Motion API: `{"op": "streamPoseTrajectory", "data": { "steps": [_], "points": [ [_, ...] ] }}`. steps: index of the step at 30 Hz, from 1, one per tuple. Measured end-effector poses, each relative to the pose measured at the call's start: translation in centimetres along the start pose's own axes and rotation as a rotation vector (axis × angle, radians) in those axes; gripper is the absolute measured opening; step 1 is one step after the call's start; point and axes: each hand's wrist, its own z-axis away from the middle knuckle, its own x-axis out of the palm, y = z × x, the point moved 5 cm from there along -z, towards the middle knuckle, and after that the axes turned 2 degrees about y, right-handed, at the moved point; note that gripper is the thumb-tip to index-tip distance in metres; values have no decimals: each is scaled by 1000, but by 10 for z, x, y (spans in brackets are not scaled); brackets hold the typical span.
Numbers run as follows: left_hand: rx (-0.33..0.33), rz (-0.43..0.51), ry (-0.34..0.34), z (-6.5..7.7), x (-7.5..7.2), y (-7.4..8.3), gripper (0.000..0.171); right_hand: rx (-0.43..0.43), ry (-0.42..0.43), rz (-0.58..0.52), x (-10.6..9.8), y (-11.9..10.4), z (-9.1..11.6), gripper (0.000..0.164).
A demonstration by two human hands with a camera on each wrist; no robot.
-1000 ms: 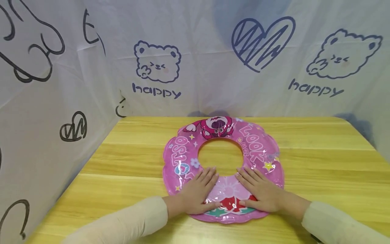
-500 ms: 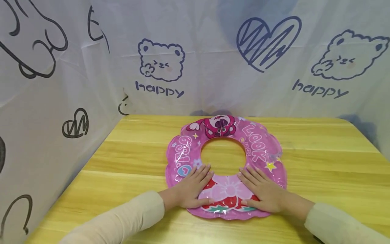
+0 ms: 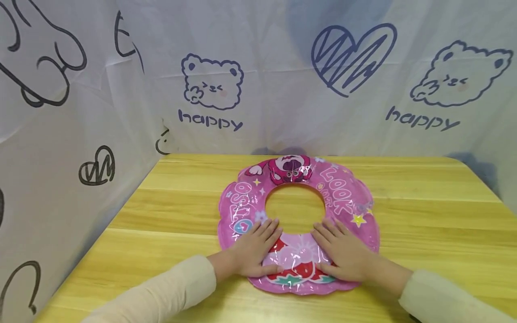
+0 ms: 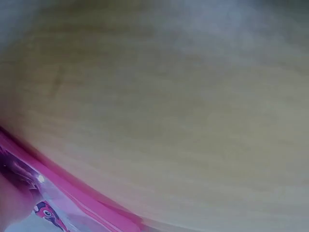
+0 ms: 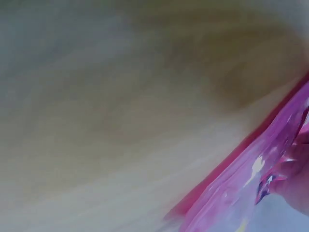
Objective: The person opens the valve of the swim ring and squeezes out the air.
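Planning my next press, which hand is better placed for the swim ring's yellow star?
Likely right: the right hand rests on the swim ring close to the yellow star, while the left hand rests farther away.

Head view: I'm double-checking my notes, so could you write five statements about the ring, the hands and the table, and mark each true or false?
1. The left hand and the right hand both rest on the pink swim ring. True.
2. The table can be seen through the middle of the pink swim ring. True.
3. Both hands are on the far part of the ring. False: they are on its near part; the bear print is on the far part.
4. The yellow star is nearer to the right hand than to the left hand. True.
5. The ring has no lettering. False: the word LOOK is printed on it.
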Motion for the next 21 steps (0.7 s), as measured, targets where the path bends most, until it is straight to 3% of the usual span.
{"op": "streamPoseTrajectory", "data": {
  "steps": [3,7,12,17,21],
  "points": [
    [1,-19,29,-1,-4,0,88,-69,49,-17,1,-13,-5,65],
    [9,-29,80,-1,-6,-4,87,-135,22,-92,7,-27,-10,65],
    [-23,0,106,-3,-5,-24,88,-75,-82,-192,17,-26,-10,68],
    [-104,17,94,-5,-4,-45,88,-76,-75,-199,19,-26,-9,68],
    [-96,47,72,-7,1,-49,87,-96,-61,-177,17,-26,-10,67]
  ]
}}
